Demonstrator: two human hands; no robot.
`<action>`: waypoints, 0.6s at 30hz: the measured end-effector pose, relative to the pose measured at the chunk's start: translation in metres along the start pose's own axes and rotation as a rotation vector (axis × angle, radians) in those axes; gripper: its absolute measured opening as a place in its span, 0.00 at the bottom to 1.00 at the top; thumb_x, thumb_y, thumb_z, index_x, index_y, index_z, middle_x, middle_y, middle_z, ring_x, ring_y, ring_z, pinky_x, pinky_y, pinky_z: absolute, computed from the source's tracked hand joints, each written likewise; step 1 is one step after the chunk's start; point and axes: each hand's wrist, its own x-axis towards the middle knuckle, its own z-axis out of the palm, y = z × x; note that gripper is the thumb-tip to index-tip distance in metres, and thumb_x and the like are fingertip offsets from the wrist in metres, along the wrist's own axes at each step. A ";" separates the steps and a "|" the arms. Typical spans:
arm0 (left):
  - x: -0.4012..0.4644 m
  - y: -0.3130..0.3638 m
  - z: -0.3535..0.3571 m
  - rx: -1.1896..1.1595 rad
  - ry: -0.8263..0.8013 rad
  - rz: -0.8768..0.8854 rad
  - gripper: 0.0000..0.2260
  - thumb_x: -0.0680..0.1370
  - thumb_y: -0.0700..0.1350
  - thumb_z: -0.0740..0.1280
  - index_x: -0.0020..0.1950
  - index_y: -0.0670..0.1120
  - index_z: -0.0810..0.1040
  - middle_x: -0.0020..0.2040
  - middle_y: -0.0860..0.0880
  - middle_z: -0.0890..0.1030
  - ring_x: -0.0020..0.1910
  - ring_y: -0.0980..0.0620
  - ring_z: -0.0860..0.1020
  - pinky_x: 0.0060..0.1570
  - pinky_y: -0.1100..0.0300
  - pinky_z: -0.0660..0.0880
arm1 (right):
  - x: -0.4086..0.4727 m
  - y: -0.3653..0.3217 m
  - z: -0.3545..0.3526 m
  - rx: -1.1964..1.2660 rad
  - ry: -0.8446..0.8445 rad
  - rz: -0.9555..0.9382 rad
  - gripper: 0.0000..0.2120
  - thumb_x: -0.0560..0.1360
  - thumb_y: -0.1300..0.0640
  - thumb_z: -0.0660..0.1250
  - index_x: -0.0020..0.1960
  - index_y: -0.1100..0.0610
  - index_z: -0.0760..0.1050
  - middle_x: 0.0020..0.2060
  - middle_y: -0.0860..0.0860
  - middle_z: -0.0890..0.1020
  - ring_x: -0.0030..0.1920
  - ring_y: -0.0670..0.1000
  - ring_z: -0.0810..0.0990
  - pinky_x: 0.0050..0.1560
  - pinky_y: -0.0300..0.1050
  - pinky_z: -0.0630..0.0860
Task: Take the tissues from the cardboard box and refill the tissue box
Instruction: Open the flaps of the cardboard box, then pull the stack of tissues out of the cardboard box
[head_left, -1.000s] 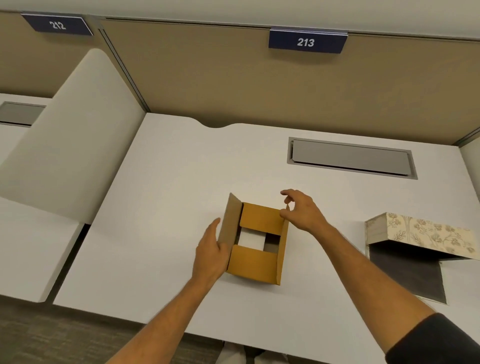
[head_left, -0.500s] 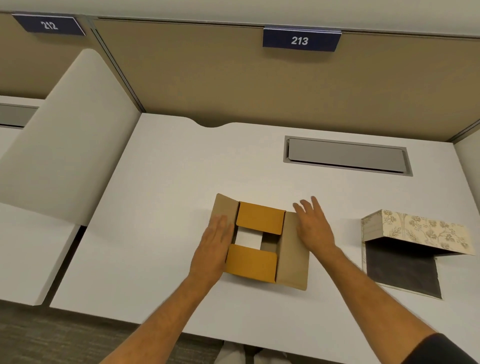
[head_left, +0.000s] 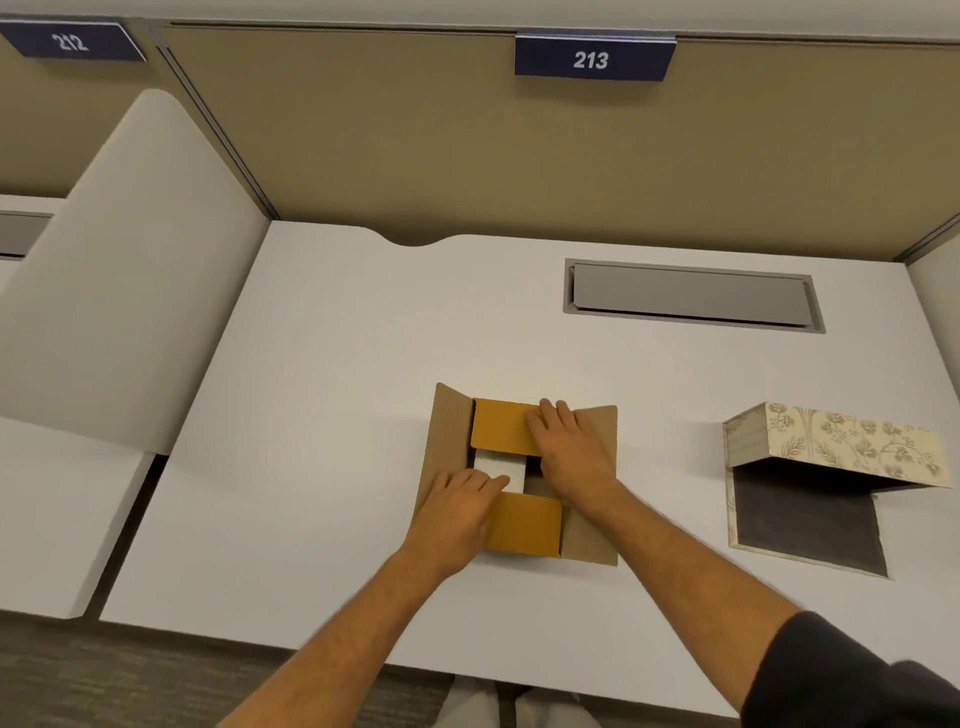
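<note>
I see the cardboard box (head_left: 519, 478) sitting near the front middle of the white desk (head_left: 332, 415), its two outer side flaps folded out flat to the left and right and its two orange-toned inner flaps lying over the top, one at the far edge and one at the near edge. Between those inner flaps there is a square gap, and through it a patch of white tissues (head_left: 498, 467) shows inside the box. My left hand (head_left: 460, 512) lies palm down on the near left part of the box, fingers extended and slack, the fingertips reaching the edge of the gap beside the near inner flap; it grips nothing. My right hand (head_left: 569, 449) rests palm down on the right side of the box, fingers spread flat over the far inner flap and the right outer flap, likewise holding nothing. Well apart to the right stands the tissue box (head_left: 836, 441), a cream cover with a floral print tipped up on its side, with a dark flat base panel (head_left: 805, 525) lying on the desk just in front of it. Farther back a grey cable hatch (head_left: 691, 296) is set into the desk, and above it on the tan partition (head_left: 467, 145) hangs a sign reading 213 (head_left: 592, 60).
</note>
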 end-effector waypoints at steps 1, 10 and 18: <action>-0.003 0.000 -0.003 -0.080 0.037 0.012 0.22 0.80 0.42 0.65 0.73 0.51 0.69 0.64 0.51 0.78 0.64 0.49 0.73 0.67 0.53 0.65 | 0.000 0.001 -0.001 0.006 0.020 -0.009 0.31 0.72 0.63 0.69 0.73 0.58 0.64 0.73 0.60 0.67 0.71 0.63 0.66 0.71 0.57 0.66; -0.044 0.023 -0.001 -0.488 -0.079 -0.037 0.23 0.78 0.68 0.56 0.65 0.59 0.77 0.52 0.60 0.83 0.50 0.62 0.77 0.51 0.71 0.71 | 0.027 0.013 -0.042 0.232 0.253 0.125 0.13 0.76 0.64 0.57 0.56 0.58 0.77 0.49 0.55 0.82 0.45 0.59 0.80 0.45 0.55 0.77; -0.045 0.024 0.025 -0.379 -0.122 -0.015 0.11 0.79 0.46 0.66 0.61 0.52 0.80 0.54 0.55 0.82 0.54 0.57 0.74 0.52 0.66 0.71 | 0.071 0.028 -0.040 0.473 0.196 0.346 0.22 0.78 0.66 0.55 0.71 0.56 0.65 0.60 0.59 0.78 0.55 0.63 0.78 0.52 0.56 0.75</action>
